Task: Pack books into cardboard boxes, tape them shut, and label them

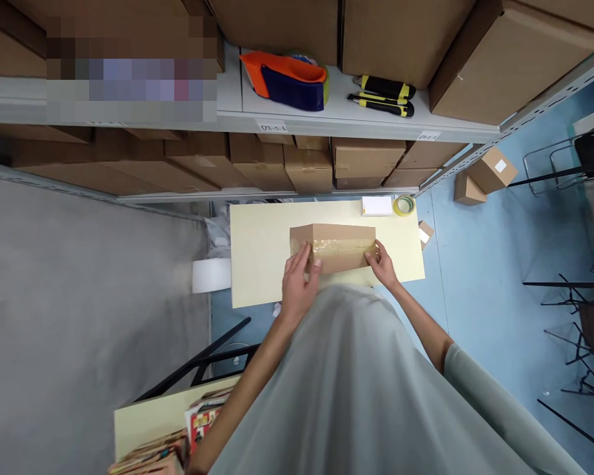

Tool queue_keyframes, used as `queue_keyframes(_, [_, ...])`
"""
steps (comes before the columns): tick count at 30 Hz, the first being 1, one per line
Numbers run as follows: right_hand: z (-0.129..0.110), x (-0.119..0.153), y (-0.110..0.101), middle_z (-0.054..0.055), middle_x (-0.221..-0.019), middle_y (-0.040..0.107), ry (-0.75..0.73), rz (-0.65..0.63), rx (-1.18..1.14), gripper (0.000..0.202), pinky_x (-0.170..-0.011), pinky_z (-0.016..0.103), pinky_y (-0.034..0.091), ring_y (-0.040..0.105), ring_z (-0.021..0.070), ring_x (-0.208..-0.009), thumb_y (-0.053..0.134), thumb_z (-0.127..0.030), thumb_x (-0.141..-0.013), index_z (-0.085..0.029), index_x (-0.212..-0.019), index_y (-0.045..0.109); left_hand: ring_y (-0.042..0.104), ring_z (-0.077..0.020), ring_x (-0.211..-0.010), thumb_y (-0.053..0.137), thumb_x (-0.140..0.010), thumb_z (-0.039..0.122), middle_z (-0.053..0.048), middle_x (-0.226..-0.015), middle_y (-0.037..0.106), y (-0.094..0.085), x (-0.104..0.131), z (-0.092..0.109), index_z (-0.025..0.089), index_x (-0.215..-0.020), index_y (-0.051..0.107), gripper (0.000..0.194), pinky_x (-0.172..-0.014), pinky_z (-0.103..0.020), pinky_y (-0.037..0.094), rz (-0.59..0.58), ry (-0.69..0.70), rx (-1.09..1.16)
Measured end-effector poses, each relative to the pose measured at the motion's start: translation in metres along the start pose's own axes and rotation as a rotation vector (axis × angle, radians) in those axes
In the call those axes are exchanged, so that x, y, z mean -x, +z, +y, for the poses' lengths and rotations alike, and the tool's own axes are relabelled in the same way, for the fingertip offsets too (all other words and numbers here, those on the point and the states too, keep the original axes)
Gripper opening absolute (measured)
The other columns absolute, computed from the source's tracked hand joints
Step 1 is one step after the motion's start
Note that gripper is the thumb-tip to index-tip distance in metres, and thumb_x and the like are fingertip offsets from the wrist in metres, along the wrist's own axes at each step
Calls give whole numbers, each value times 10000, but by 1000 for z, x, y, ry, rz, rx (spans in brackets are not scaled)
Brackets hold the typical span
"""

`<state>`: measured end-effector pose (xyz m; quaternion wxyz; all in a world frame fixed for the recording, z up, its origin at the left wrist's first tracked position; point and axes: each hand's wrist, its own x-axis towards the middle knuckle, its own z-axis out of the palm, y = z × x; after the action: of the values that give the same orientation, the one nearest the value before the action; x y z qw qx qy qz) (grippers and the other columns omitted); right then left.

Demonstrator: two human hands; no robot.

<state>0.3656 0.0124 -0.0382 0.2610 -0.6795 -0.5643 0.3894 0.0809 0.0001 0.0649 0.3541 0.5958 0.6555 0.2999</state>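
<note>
Carton [340, 249] points sideways (long axis along table [260, 260]).

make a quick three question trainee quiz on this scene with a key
1. True or false: the right hand is at the left end of the taped cardboard box.
2. What sits beside the tape roll on the table? A) utility knife B) white box C) magazine
3. Fill in: the orange-and-blue tape dispenser rests on a ____.

Key: 1. False, the right end. 2. B. 3. Shelf.
</note>
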Motion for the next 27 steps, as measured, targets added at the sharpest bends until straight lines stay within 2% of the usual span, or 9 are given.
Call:
queue_keyframes(5, [5, -33, 29, 280, -1499, 701, 119, -130, -85, 851, -1101, 509, 617, 746, 316, -1304, 338, -680, -1132, -58, -1711, 387, 330, -408, -1700, 448, -1130, 613, -246, -1818, 337, 20, 3, 27, 61, -1742, 382, 826, -1364, -619, 336, -62, 156, -224])
queue_keyframes(9, [-1, -35, 20, 266, -1658, 575, 85, -82, 39, 894, -1302, 579, 449, 581, 349, -1540, 392, -750, -1102, -80, -1691, 462, 301, -374, -1719, 400, -1150, 575, -225, -1839, 296, 32, -4, 24, 87, -1772, 314, 795, -1377, -585, 317, -150, 238, -258])
queue_keyframes(11, [-15, -28, 8, 228, -1760, 459, -27, -34, 76, 890, -1356, 584, 381, 445, 343, -1652, 416, -738, -1108, -117, -1744, 400, 275, -351, -1731, 378, -1156, 572, -196, -1853, 276, 33, -4, 21, 127, -1802, 243, 796, -1377, -575, 320, -192, 253, -259])
queue_keyframes(14, [-46, -16, -6, 154, -1842, 327, -161, -28, 89, 831, -1344, 558, 425, 363, 316, -1702, 379, -655, -1152, -186, -1821, 226, 156, -333, -1762, 357, -1159, 571, -148, -1868, 261, 32, -3, 14, 187, -1826, 171, 792, -1395, -594, 277, -235, 252, -242])
queue_keyframes(18, [-82, -13, -8, 114, -1844, 336, -233, -58, 111, 840, -1312, 529, 486, 404, 317, -1680, 421, -608, -1160, -241, -1843, 97, 92, -308, -1771, 341, -1156, 600, -118, -1887, 214, 24, -16, -10, 221, -1828, 173, 790, -1424, -573, 214, -73, 93, -158])
queue_keyframes(20, [-88, -17, -5, 128, -1801, 424, -216, -31, 103, 814, -1300, 519, 503, 471, 321, -1640, 410, -601, -1164, -232, -1840, 145, 175, -329, -1759, 375, -1131, 665, -154, -1876, 238, 20, -31, -26, 190, -1813, 230, 844, -1421, -551, 240, 41, -70, -90])
queue_keyframes(22, [-87, -21, -2, 140, -1761, 486, -191, 15, 84, 766, -1289, 503, 517, 507, 317, -1614, 377, -593, -1173, -210, -1823, 246, 404, -354, -1675, 405, -1107, 713, -202, -1787, 433, 21, -47, -37, 156, -1749, 393, 850, -1373, -529, 355, 63, -211, 17])
queue_keyframes(25, [-79, -25, 0, 142, -1740, 515, -172, 68, 71, 733, -1277, 496, 527, 520, 301, -1605, 315, -577, -1183, -190, -1806, 302, 718, -340, -1359, 446, -1082, 728, -196, -1487, 738, 31, -62, -39, 144, -1519, 660, 760, -1182, -477, 565, -16, -244, 186])
queue_keyframes(27, [-72, -25, -3, 141, -1730, 528, -163, 96, 91, 734, -1279, 513, 522, 529, 303, -1599, 281, -565, -1186, -186, -1814, 271, 777, -307, -1197, 482, -1069, 711, -162, -1352, 807, 42, -65, -30, 152, -1405, 725, 696, -1069, -435, 617, -46, -212, 259])
